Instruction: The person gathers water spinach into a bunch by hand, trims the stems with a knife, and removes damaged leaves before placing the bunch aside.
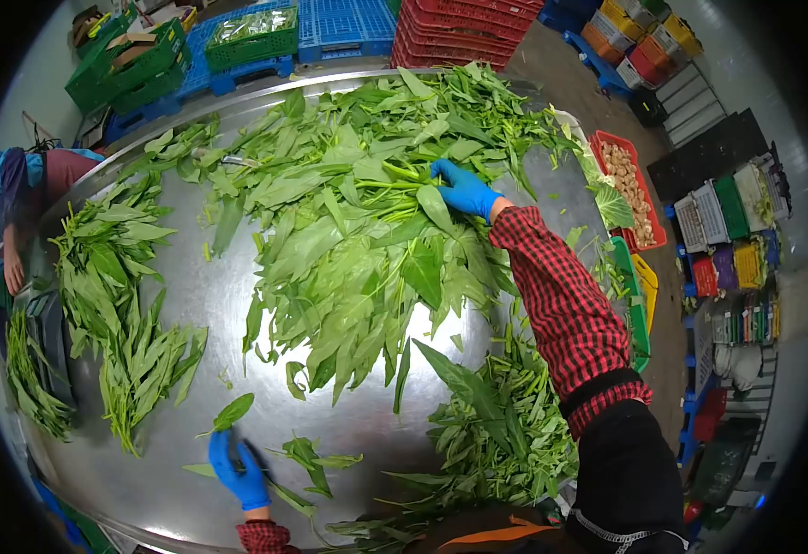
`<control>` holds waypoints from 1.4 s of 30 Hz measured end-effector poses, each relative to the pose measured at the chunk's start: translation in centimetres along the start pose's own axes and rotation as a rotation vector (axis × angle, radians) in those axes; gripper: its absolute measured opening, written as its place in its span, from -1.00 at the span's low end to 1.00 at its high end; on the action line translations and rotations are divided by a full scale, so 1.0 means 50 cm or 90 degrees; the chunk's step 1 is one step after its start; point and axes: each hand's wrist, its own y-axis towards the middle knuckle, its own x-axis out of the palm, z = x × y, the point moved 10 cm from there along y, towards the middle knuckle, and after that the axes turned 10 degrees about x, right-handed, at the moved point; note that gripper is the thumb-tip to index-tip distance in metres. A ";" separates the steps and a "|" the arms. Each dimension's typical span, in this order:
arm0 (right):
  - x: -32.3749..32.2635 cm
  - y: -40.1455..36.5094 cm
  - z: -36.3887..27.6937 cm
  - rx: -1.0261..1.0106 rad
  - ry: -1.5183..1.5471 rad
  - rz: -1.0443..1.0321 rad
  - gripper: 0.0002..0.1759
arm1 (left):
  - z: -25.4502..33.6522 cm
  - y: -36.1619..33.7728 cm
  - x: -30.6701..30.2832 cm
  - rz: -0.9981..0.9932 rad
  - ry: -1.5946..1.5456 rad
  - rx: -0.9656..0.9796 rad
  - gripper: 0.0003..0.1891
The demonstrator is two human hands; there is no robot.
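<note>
Long-leafed greens (348,268), silver metal worktop (236,309).
Your right blue-gloved grip (464,189), 1 o'clock, pinches green stems (396,186); left blue-gloved grip (240,473), 7 o'clock: closure unclear.

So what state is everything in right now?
Right hand, gloved, closed on leafy stems
Left hand, gloved, leaf at its fingertips
Metal table, strewn with greens
Leafy bunches at left, lying loose
Red crates, stacked
Red bin, filled with brown produce
</note>
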 end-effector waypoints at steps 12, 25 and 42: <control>0.040 -0.179 -0.095 -0.095 -0.436 0.023 0.08 | 0.209 0.002 0.097 -0.059 -0.250 0.004 -0.78; -0.030 -0.212 -0.247 0.083 -0.204 -0.196 -0.28 | 0.658 0.119 0.356 -0.468 -1.070 -0.279 -0.67; -0.071 -0.274 -0.256 -0.106 -0.399 0.057 -0.21 | 0.626 0.069 0.406 -0.399 -0.961 -0.249 -0.60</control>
